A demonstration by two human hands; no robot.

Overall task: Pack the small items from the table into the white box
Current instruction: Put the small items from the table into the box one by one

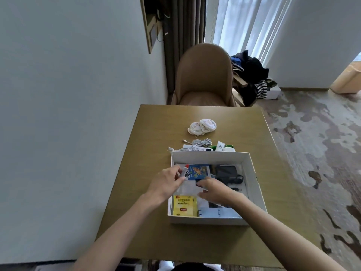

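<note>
The desk carries the white box, set close to the person so both arms reach in without stretching. Both hands are inside the box. The left hand, at the box's left side, pinches a small white stick with a red tip between thumb and fingers, apparently to fit it in along the blue packet beside it. The right hand, in the middle of the box, bends over the contents, probably steadying or shifting them to make room; blur hides whether it grips anything. A dark pouch fills the box's far right, a yellow tea packet lies flat in its near left corner. Beyond the box's far wall, a white cable, a tube and, farther off, rolled cloths wait unpacked.
</note>
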